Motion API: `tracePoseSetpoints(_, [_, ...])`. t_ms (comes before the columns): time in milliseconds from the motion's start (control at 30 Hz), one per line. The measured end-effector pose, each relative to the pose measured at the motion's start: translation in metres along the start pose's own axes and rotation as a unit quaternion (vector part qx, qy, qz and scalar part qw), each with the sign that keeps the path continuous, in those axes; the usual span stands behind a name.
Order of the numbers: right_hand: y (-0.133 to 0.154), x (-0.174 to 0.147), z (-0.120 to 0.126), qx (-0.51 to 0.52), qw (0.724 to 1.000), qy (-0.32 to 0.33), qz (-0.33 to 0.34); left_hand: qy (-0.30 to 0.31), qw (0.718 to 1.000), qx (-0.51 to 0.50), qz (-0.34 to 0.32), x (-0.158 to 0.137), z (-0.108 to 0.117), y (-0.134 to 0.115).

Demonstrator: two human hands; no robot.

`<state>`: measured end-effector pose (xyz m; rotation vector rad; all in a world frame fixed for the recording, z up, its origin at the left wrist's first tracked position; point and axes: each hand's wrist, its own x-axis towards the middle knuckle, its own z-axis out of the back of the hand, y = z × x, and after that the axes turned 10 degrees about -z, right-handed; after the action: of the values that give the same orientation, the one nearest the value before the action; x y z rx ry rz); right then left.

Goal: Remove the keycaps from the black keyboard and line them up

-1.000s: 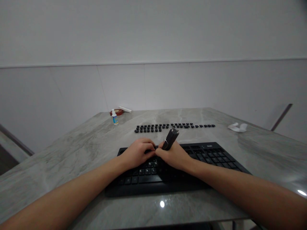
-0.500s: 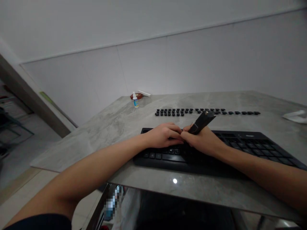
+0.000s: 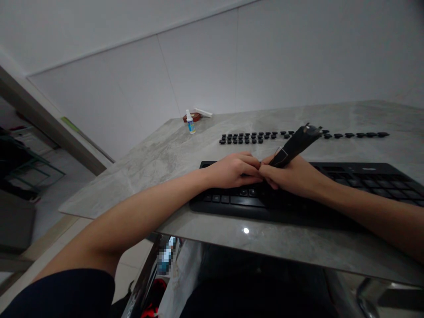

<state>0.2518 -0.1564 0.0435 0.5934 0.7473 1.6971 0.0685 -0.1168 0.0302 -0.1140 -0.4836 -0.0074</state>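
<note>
A black keyboard (image 3: 228, 212) lies along the front of the table, with keys gone from part of it. My right hand (image 3: 291, 174) is closed round a thick black stick-shaped tool (image 3: 294, 145), tilted with its top end up and to the right. The tool's lower end is hidden behind my fingers, over the middle of the keyboard. My left hand (image 3: 236, 170) rests on the keyboard's left half, fingers bent and held together, their tips meeting my right fingers. Whatever those left fingertips pinch, if anything, is hidden.
Removed black keycaps (image 3: 247, 138) stand in rows behind the keyboard on the grey marbled table (image 3: 159, 176). Farther back are a small white spray bottle (image 3: 190, 122), a reddish-brown round object (image 3: 198, 116) and a white strip (image 3: 203, 113) by the wall.
The view has tipped down and shifted, so the table sits higher in the picture. Both hands stay together over the keyboard, the black tool still in my right hand.
</note>
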Motion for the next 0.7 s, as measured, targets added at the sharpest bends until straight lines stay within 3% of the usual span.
tracePoseSetpoints(500, [0.007,-0.008,-0.009,0.061,0.995,-0.073,-0.029,-0.017,1.000,-0.020,-0.010,0.002,0.002,-0.003])
tracePoseSetpoints(700, [-0.002,-0.007,-0.015,0.047,0.994,-0.101,0.021,-0.031,0.999,-0.037,0.002,0.001,0.000,-0.002])
